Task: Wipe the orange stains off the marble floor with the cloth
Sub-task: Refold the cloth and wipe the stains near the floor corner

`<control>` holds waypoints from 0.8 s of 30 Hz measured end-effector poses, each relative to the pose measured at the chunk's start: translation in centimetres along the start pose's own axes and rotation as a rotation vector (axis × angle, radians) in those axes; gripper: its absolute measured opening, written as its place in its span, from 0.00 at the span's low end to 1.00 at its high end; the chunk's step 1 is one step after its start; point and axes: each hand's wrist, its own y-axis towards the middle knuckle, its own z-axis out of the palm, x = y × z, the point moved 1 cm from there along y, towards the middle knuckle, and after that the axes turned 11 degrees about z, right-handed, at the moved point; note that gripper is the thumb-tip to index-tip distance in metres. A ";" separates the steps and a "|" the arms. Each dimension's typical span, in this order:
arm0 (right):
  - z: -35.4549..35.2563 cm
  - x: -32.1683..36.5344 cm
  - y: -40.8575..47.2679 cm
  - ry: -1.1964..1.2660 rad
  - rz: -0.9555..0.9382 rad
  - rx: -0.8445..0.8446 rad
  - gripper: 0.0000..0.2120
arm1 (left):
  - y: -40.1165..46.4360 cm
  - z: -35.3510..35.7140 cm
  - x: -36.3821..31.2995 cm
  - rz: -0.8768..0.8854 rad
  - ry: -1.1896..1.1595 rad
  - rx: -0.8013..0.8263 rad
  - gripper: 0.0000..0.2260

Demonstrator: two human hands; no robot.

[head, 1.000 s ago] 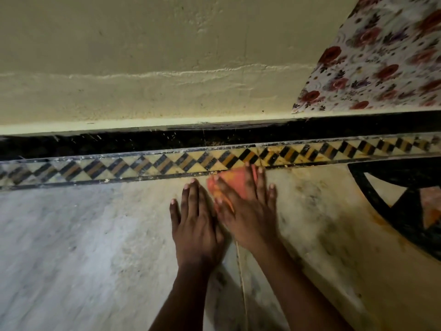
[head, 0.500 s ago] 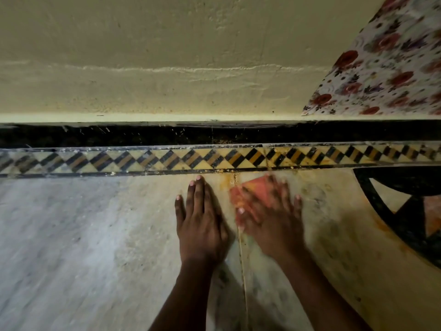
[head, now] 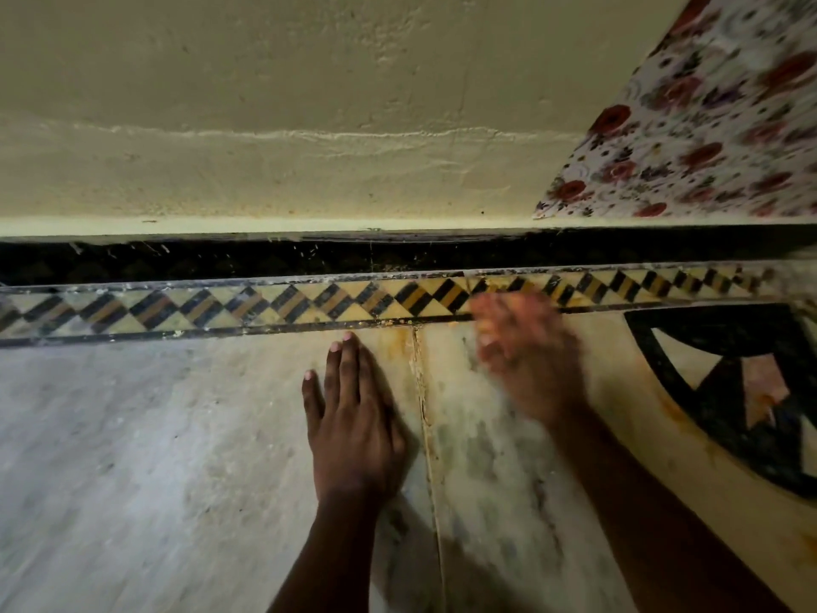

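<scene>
My left hand (head: 353, 418) lies flat on the marble floor (head: 132, 435), fingers apart, holding nothing. My right hand (head: 526, 360) is blurred with motion and presses an orange cloth (head: 490, 311) against the floor at the patterned border strip (head: 265, 305). The cloth is mostly hidden under the fingers. Orange stains (head: 398, 347) run along the joint between two slabs, just right of my left hand. More orange stain (head: 676, 413) edges the black inlay at the right.
A black skirting band (head: 309, 254) and a cream wall (head: 309, 104) rise beyond the border strip. Floral fabric (head: 707, 126) hangs at the upper right. A black and pink floor inlay (head: 742, 391) lies to the right.
My right hand has slid the cloth rightward and up to the border strip, away from my left hand. The left hand has stayed flat in place.
</scene>
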 end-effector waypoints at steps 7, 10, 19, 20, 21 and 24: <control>-1.9 1.7 4.2 0.272 0.645 -0.004 0.38 | 0.0 0.0 -0.1 0.006 -0.002 -0.009 0.35; -0.5 5.2 -1.3 0.121 0.108 -0.003 0.34 | -0.1 -0.4 -0.2 0.019 -0.053 -0.023 0.35; -2.3 -7.4 6.3 0.218 0.718 -0.018 0.37 | 0.1 -0.1 0.0 0.081 -0.049 -0.023 0.33; -2.4 -5.5 6.2 0.215 0.734 -0.018 0.37 | 0.0 -0.1 0.0 0.082 -0.047 -0.020 0.32; -2.4 -3.2 5.6 0.208 0.658 -0.020 0.37 | 0.0 -0.1 0.0 0.078 -0.049 -0.020 0.32; -1.1 1.8 -0.7 0.111 0.156 0.023 0.36 | 0.1 -0.2 -0.1 0.083 -0.048 -0.008 0.31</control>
